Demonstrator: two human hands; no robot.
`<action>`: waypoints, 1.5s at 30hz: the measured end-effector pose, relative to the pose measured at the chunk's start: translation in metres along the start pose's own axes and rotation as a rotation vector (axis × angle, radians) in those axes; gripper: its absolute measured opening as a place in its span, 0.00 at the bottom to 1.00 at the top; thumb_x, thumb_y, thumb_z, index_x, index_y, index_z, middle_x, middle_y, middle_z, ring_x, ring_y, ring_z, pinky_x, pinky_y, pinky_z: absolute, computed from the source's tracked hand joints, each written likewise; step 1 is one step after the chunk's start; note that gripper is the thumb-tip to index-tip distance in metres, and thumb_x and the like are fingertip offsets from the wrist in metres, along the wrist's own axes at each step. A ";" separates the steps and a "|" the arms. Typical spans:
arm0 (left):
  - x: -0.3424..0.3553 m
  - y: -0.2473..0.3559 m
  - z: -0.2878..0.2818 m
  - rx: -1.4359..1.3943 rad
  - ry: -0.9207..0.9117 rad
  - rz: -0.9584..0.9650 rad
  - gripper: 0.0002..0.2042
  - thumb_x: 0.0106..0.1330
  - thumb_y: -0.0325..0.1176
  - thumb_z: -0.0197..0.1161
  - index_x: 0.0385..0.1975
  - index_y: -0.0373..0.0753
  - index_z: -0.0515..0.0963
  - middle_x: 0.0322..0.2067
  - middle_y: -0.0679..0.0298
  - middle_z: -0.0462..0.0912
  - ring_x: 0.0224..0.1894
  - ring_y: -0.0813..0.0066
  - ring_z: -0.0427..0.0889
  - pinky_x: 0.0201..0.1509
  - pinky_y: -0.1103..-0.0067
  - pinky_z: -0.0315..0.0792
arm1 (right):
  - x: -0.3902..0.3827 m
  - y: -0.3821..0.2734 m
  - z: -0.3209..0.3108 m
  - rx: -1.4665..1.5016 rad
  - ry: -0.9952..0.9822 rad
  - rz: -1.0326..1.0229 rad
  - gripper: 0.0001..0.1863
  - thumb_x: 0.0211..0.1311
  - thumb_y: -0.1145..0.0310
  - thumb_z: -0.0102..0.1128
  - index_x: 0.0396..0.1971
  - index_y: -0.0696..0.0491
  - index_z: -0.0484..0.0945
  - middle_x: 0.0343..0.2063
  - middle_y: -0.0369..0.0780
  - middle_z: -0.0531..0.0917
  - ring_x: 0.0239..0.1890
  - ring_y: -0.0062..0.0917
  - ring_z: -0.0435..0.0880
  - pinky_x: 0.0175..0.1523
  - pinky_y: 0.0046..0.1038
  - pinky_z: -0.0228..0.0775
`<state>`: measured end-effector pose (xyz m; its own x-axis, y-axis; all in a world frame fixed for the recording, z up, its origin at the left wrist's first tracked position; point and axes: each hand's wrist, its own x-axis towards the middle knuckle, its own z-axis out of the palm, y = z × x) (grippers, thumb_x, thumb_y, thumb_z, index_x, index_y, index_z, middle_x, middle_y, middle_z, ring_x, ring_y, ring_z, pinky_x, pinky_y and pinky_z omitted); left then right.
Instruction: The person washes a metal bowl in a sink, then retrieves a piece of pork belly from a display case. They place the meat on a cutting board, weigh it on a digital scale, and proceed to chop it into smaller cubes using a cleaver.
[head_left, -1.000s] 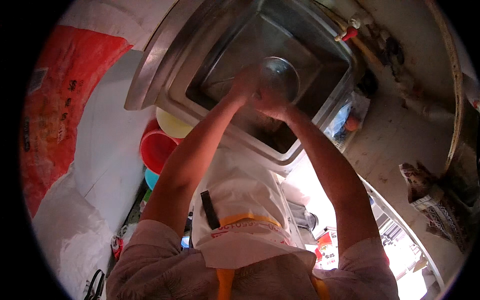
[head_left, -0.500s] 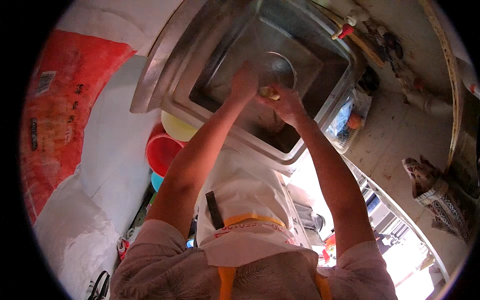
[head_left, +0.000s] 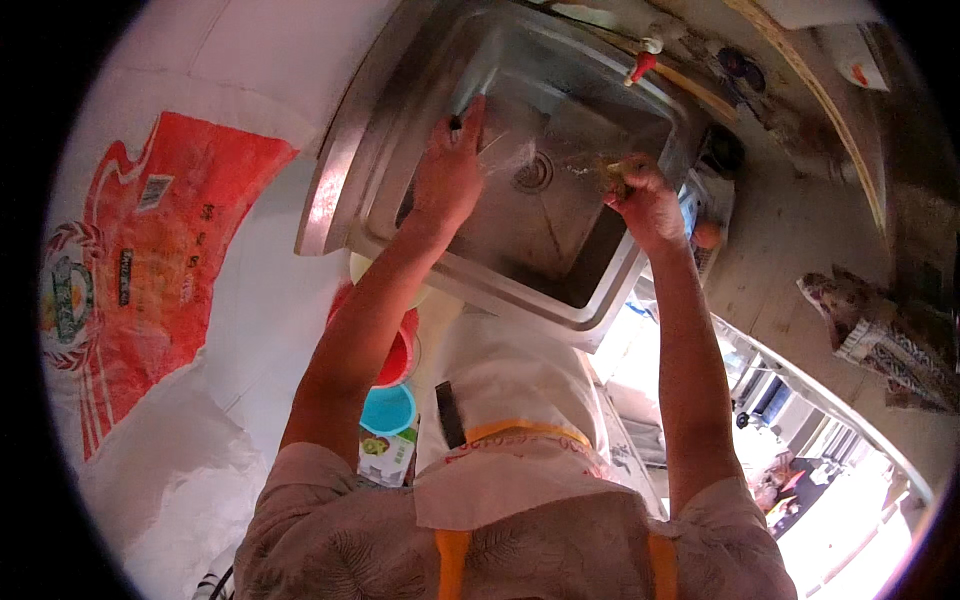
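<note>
Both my hands are over the steel sink [head_left: 575, 255], apart from each other. At its left side, my left hand [head_left: 447, 180] is closed, with one finger stretched toward the far end. A small dark spot shows by its fingertips, but I cannot make out what it holds. Near the right wall, my right hand [head_left: 648, 200] pinches a small yellowish-green lump [head_left: 615, 180], whose kind I cannot tell. Thin, pale, blurred streaks, perhaps water, show between the hands. The round drain [head_left: 532, 172] lies on the sink floor between them.
A red-handled tap [head_left: 641, 68] is beyond the sink's far right edge. Left of the sink lies a red and white sack [head_left: 170, 260]. A red tub [head_left: 395, 358] and a blue tub [head_left: 388, 408] stand below the sink's near left side. Patterned cloth [head_left: 880, 340] lies far right.
My hands were close together at the sink's middle and have moved apart, left hand leftward, right hand rightward with the lump. A round rim near them no longer shows. The view has shifted slightly.
</note>
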<state>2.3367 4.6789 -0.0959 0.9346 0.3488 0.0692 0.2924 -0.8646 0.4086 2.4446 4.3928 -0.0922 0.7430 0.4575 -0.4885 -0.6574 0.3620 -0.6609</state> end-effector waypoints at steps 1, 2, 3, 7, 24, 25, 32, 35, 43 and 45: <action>-0.001 -0.003 -0.009 0.021 0.041 0.043 0.38 0.67 0.22 0.58 0.77 0.56 0.59 0.59 0.45 0.73 0.57 0.44 0.79 0.53 0.59 0.81 | -0.001 -0.003 0.004 -0.093 0.041 -0.034 0.11 0.71 0.66 0.65 0.48 0.52 0.76 0.36 0.35 0.78 0.31 0.22 0.79 0.38 0.27 0.76; -0.002 -0.005 -0.018 0.043 0.083 0.085 0.38 0.67 0.22 0.58 0.78 0.58 0.59 0.60 0.46 0.73 0.57 0.45 0.79 0.53 0.60 0.81 | 0.003 -0.006 0.008 -0.185 0.083 -0.067 0.11 0.71 0.64 0.66 0.46 0.51 0.76 0.34 0.33 0.77 0.30 0.21 0.77 0.37 0.26 0.74; -0.002 -0.003 -0.028 0.031 0.144 0.157 0.39 0.65 0.21 0.60 0.77 0.58 0.60 0.59 0.47 0.74 0.56 0.47 0.79 0.52 0.61 0.82 | 0.005 -0.009 0.012 -0.277 0.125 -0.099 0.11 0.71 0.63 0.67 0.45 0.50 0.75 0.32 0.32 0.75 0.29 0.19 0.75 0.35 0.26 0.73; 0.007 0.002 -0.066 0.032 0.375 0.387 0.41 0.60 0.19 0.67 0.75 0.58 0.65 0.57 0.51 0.76 0.54 0.52 0.80 0.52 0.65 0.82 | 0.003 -0.016 0.029 -0.421 0.134 -0.289 0.13 0.71 0.57 0.68 0.43 0.49 0.77 0.28 0.30 0.73 0.27 0.16 0.73 0.31 0.27 0.71; -0.003 -0.040 -0.053 0.018 0.339 0.332 0.47 0.51 0.15 0.68 0.75 0.56 0.65 0.61 0.51 0.74 0.60 0.49 0.78 0.59 0.64 0.80 | 0.058 0.035 0.023 -1.377 0.455 -0.333 0.26 0.77 0.47 0.47 0.48 0.55 0.83 0.41 0.57 0.85 0.47 0.58 0.83 0.49 0.51 0.75; -0.007 -0.046 -0.049 0.027 0.298 0.294 0.47 0.52 0.15 0.67 0.75 0.55 0.65 0.62 0.51 0.73 0.62 0.47 0.77 0.61 0.63 0.79 | 0.057 0.038 0.027 -1.344 0.466 -0.271 0.26 0.77 0.48 0.48 0.45 0.56 0.84 0.39 0.57 0.86 0.45 0.58 0.84 0.47 0.50 0.76; -0.020 -0.041 -0.051 -0.094 0.375 0.203 0.44 0.57 0.19 0.67 0.76 0.54 0.63 0.61 0.47 0.73 0.59 0.43 0.77 0.59 0.59 0.79 | 0.036 0.005 0.060 -1.065 0.484 -0.438 0.30 0.78 0.50 0.52 0.26 0.62 0.81 0.24 0.52 0.86 0.32 0.34 0.89 0.38 0.41 0.75; -0.011 -0.034 -0.042 0.024 0.111 0.261 0.42 0.60 0.19 0.67 0.76 0.52 0.62 0.61 0.44 0.72 0.59 0.41 0.77 0.60 0.59 0.79 | 0.060 0.056 -0.005 -1.236 0.763 -0.348 0.30 0.77 0.48 0.53 0.28 0.62 0.84 0.25 0.53 0.87 0.35 0.37 0.90 0.42 0.45 0.78; -0.034 -0.055 -0.019 -0.035 0.095 0.141 0.30 0.70 0.18 0.55 0.73 0.42 0.64 0.61 0.43 0.74 0.61 0.42 0.76 0.66 0.57 0.73 | 0.003 0.057 -0.015 -1.556 0.416 -0.236 0.19 0.75 0.58 0.52 0.48 0.58 0.82 0.47 0.58 0.83 0.51 0.53 0.84 0.52 0.46 0.79; -0.013 -0.048 -0.016 -0.191 0.087 -0.020 0.28 0.71 0.19 0.54 0.72 0.38 0.65 0.62 0.43 0.73 0.64 0.43 0.74 0.67 0.58 0.72 | -0.014 0.031 -0.020 -1.646 0.243 -0.460 0.19 0.76 0.60 0.51 0.58 0.51 0.80 0.53 0.53 0.81 0.54 0.55 0.80 0.52 0.49 0.77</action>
<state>2.3075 4.7213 -0.1020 0.9056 0.4023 0.1340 0.2596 -0.7757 0.5752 2.4159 4.3817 -0.1173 0.9207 0.3834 -0.0725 0.2909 -0.7985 -0.5271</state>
